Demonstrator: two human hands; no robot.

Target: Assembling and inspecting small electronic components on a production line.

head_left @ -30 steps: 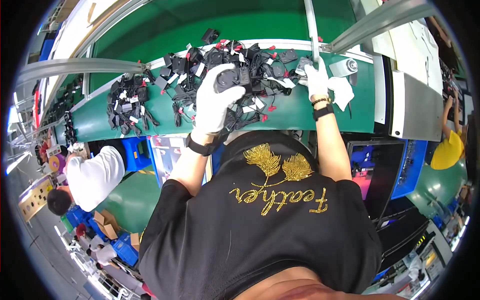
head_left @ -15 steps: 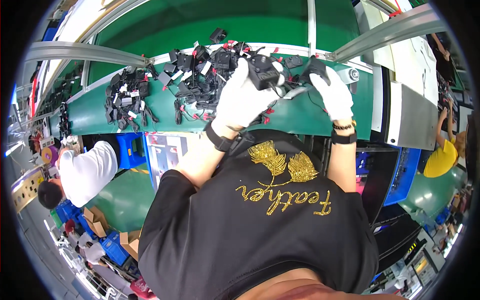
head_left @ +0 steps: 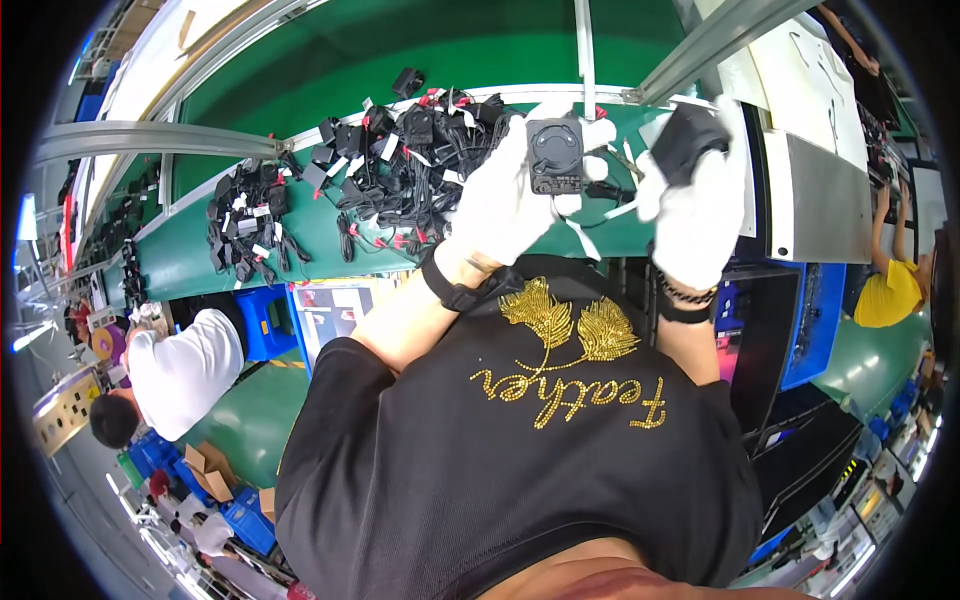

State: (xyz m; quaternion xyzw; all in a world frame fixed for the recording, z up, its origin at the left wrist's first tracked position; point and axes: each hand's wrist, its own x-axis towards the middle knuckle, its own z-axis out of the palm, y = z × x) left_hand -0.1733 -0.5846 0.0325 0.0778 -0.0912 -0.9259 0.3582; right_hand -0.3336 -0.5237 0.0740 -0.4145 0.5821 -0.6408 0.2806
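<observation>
A black power adapter [head_left: 556, 165] is held upright in my white-gloved left hand [head_left: 500, 212], its face with a round recess and small print turned toward me. Over at the right, my gloved right hand [head_left: 703, 220] grips a second black adapter [head_left: 688, 142], smeared by motion. A pale strip, perhaps a tag, hangs below the left adapter. Just left of my left hand, a heap of black adapters with coiled cables [head_left: 400, 165] covers the green bench, with white tags and red tips among them.
A smaller pile of adapters [head_left: 247, 215] sits farther left on the green bench [head_left: 180, 245]. Metal frame rails [head_left: 150, 138] run along the far side. A grey metal box [head_left: 825, 200] stands at right. A co-worker in white [head_left: 185, 370] is at left, another in yellow [head_left: 888, 293] at right.
The left adapter has turned to bring its recessed face toward me. My right hand has moved right, nearer to me, with its adapter. The whole view has shifted slightly.
</observation>
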